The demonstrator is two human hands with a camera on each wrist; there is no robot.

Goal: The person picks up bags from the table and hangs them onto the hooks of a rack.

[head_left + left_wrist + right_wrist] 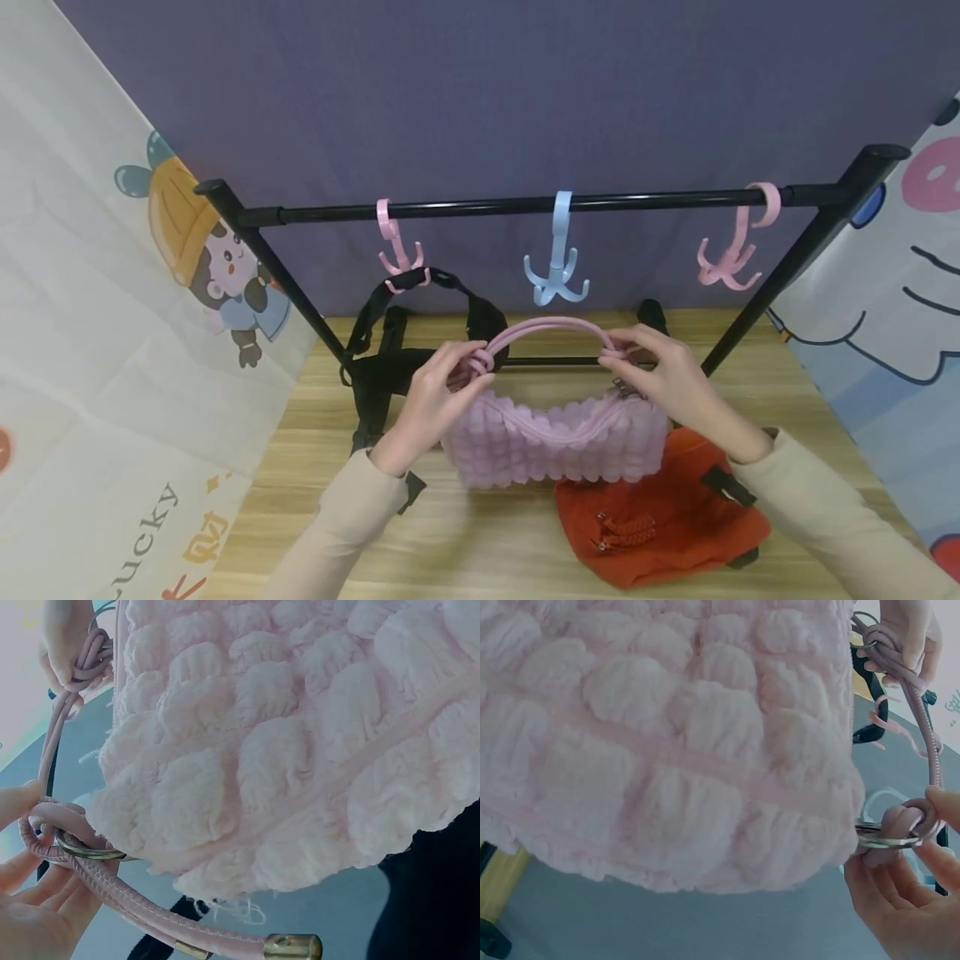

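Note:
A puffy pink handbag (pixel 555 437) hangs between both hands in the head view, its knotted strap handle (pixel 551 323) arched upward. My left hand (pixel 442 392) pinches the knot at the handle's left end; in the left wrist view a brass ring (pixel 86 850) shows beside the fingers. At the other end my right hand (pixel 667 375) grips the right knot, where a metal ring (pixel 889 838) joins the bag. Just beyond the handle a light-blue four-pronged hook (pixel 557 258) hangs from the black rail (pixel 465 207).
A pink hook (pixel 401 250) at left bears a black bag (pixel 390 367) by its strap. Another pink hook (pixel 731 250) hangs at right. On the wooden surface (pixel 480 542), an orange-red bag (pixel 660 533) lies below the handbag. Printed sheets (pixel 90 292) stand along the sides.

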